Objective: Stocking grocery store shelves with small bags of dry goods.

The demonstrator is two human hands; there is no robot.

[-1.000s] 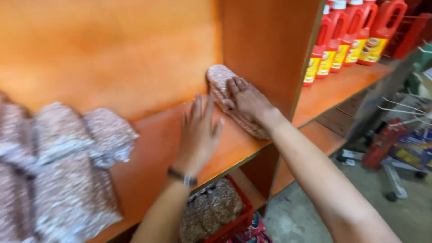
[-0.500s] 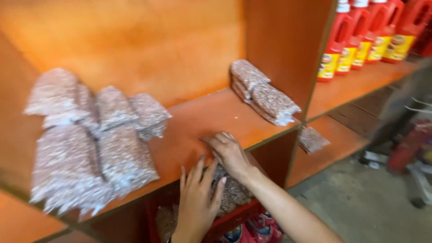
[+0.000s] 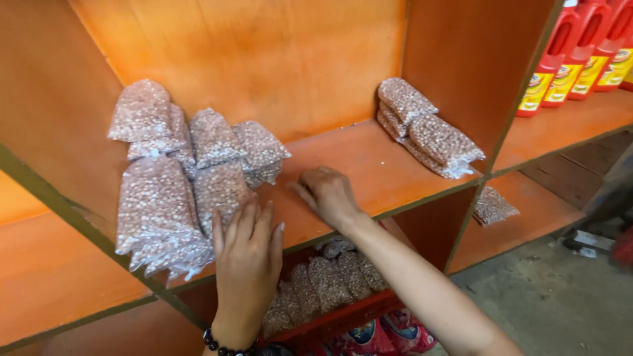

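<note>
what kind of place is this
Probably a small shop or stockroom: orange wooden shelves hold stacked clear bags of beans or nuts, a row of red bottles stands alongside, and a red crate holds more bags.

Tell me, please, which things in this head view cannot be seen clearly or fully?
- Red bottles: tops cut off by the upper edge.
- Crate of bags below the shelf: mostly hidden by the shelf and the right arm.
- Left hand: covers the lower part of one bag; whether it grips the bag is unclear.
- Small items on the floor: too small and blurred.
</note>
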